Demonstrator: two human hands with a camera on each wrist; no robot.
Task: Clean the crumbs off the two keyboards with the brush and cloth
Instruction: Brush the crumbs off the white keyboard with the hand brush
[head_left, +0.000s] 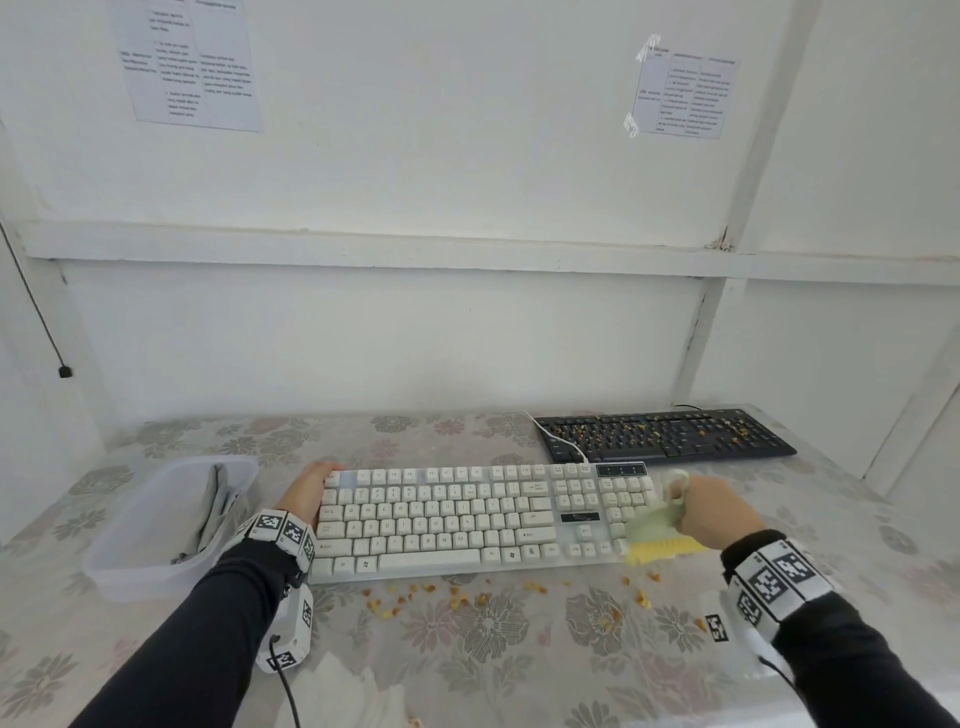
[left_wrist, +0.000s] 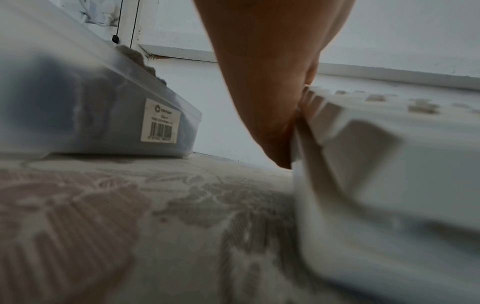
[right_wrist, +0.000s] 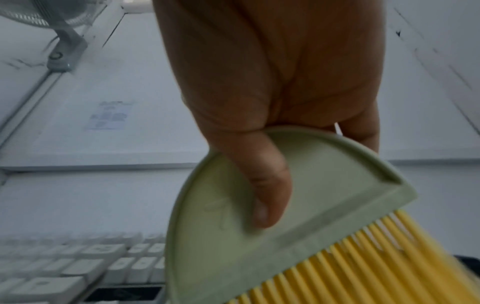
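Note:
A white keyboard (head_left: 467, 519) lies across the middle of the table, seen up close as the white keyboard (left_wrist: 376, 164) in the left wrist view. My left hand (head_left: 309, 493) grips its left end. My right hand (head_left: 711, 512) holds a pale green brush (head_left: 654, 525) with yellow bristles (head_left: 660, 551) at the keyboard's right front corner; its thumb presses the flat of the brush (right_wrist: 259, 205). Orange crumbs (head_left: 457, 597) lie on the table before the keyboard. A black keyboard (head_left: 665, 434) at the back right carries many crumbs. A grey cloth (head_left: 215, 509) stands in a clear tub.
The clear plastic tub (head_left: 156, 566) sits left of the white keyboard, close to my left wrist. White tissue (head_left: 343, 696) lies at the near edge. The white keyboard's cable (head_left: 558, 439) runs past the black keyboard. A wall stands directly behind the floral tablecloth (head_left: 519, 665).

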